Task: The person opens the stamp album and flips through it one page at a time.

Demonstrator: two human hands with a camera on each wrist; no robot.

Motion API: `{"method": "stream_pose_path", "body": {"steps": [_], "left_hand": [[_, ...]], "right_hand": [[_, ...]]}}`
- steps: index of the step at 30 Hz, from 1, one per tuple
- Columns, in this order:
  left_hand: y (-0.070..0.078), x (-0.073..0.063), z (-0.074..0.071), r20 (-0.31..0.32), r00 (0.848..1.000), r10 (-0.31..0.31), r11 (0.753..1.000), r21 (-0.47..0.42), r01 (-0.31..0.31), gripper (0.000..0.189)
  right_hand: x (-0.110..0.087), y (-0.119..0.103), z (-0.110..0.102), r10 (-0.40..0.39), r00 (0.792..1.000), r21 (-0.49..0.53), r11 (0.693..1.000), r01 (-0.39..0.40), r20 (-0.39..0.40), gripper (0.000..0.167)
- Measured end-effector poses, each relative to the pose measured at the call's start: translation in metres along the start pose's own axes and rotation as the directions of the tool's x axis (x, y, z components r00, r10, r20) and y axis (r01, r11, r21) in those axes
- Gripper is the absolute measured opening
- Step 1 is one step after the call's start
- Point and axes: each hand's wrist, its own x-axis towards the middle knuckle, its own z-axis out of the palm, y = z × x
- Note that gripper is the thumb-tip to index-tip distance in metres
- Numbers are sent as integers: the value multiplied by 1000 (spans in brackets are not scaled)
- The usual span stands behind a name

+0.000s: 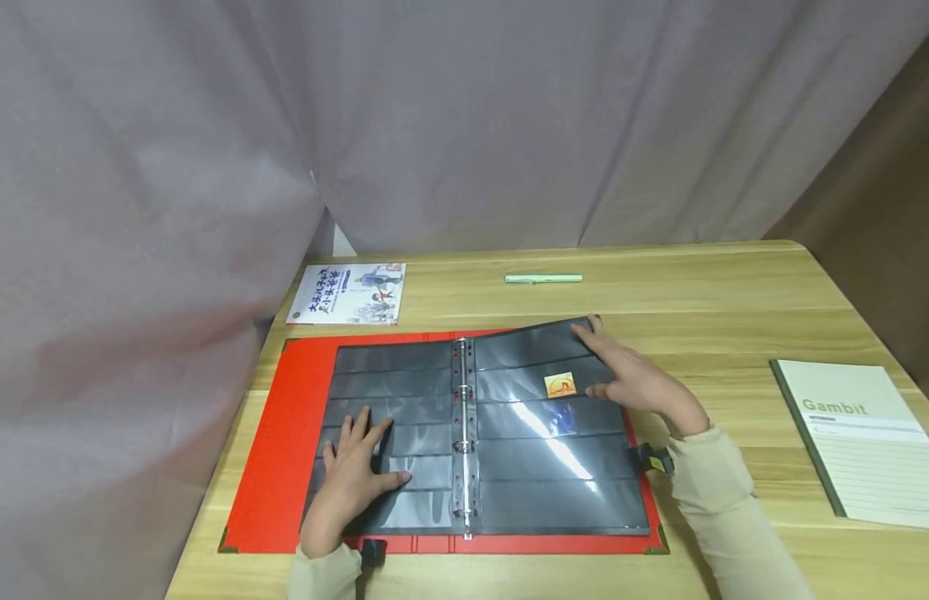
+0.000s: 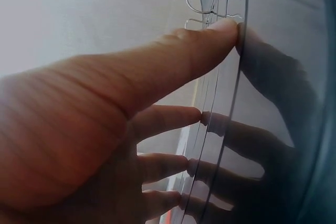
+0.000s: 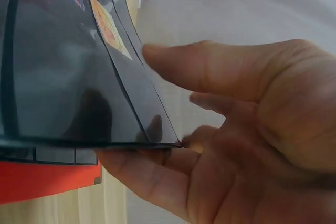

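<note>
A red ring binder lies open on the table, with black pocket pages on both sides of its metal rings. On the left page my left hand rests with spread fingers; in the left wrist view the fingertips touch the clear pockets. My right hand holds the right page by its outer edge near the top corner, which is raised. Fingers are beneath the page and the thumb is over it. An orange-yellow stamp and a blue stamp sit in that page's pockets.
A picture booklet lies at the back left, and a pale green pen lies at the back middle. To the right is a Gambit notebook. A grey curtain hangs behind the table.
</note>
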Motion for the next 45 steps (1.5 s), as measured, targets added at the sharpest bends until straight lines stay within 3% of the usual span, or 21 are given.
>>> {"method": "stream_pose_path", "body": {"steps": [6,11,15,21,45], "left_hand": [[0,1,1,5,1000,5,1000,-5,-5,85],[0,4,2,1,1000,17,1000,-15,-17,85],[0,3,2,1,1000,11,1000,-14,-11,85],[-1,1,2,-8,1000,4,1000,-15,-4,85],[-2,2,1,-1,1000,19,1000,-24,-19,84]], "right_hand": [[-15,-5,-1,-12,1000,71,997,13,-6,96],[-25,-12,-4,46,999,148,988,-42,-23,103],[-32,-21,-5,69,997,199,977,-72,19,101],[-40,-33,-5,33,998,247,968,-46,56,94],[-34,-78,-26,88,995,424,904,-62,-42,83]]}}
